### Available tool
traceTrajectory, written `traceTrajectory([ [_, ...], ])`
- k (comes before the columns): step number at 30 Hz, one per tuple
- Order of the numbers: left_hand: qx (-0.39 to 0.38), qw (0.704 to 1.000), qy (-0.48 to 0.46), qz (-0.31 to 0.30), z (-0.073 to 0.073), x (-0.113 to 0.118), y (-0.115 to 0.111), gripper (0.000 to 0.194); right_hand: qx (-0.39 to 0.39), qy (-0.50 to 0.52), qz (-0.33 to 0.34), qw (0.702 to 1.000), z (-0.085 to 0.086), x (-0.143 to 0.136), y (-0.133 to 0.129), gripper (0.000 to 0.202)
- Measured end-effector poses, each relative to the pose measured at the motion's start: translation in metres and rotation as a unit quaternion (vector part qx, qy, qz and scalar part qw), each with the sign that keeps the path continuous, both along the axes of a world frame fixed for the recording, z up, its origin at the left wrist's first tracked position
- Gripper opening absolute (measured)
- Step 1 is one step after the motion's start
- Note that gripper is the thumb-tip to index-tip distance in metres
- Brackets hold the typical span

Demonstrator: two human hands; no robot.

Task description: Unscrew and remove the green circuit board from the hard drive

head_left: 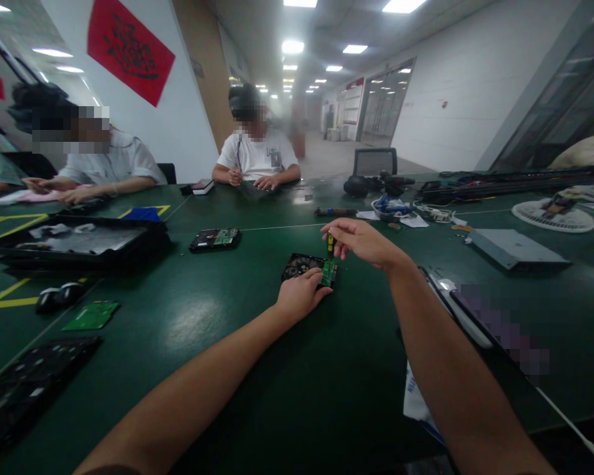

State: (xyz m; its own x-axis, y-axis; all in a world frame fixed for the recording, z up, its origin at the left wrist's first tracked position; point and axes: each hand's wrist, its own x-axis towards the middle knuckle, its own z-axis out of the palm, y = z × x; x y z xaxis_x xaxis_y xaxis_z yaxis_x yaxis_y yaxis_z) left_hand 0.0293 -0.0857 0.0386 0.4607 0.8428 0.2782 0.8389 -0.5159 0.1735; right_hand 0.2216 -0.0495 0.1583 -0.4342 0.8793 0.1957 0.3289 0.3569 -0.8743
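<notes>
A black hard drive (301, 262) with a green circuit board (329, 270) on its right part lies on the green table. My left hand (301, 291) is closed on its near side, fingers on top and thumb along the near right corner. Above the circuit board, my right hand (354, 239) grips a screwdriver (330, 245) with a yellow and black handle. The screwdriver stands nearly upright and points down at the board; whether its tip sits in a screw is too small to tell.
Another hard drive (214, 239) lies farther left. Black trays (74, 241), a computer mouse (59, 297) and a loose green board (91, 315) are at the left. A grey metal box (517, 247) and a white fan grille (553, 216) stand right. Two people sit across the table.
</notes>
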Motion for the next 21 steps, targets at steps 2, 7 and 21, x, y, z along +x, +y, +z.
traceTrajectory([
  [2,-0.005,1.000,-0.004,0.004,0.0003,0.0003,-0.0002,0.041,0.016,-0.011,-0.016,1.000,-0.0003,0.0018,0.0010,0.022],
  [7,-0.013,1.000,-0.009,0.006,0.0000,-0.0002,0.0004,0.042,0.054,-0.027,-0.080,0.995,-0.0034,0.0015,0.0043,0.015],
  [21,-0.008,1.000,-0.010,0.009,-0.0001,0.0006,-0.0012,0.040,0.031,-0.012,-0.027,0.999,-0.0020,0.0024,0.0024,0.024],
])
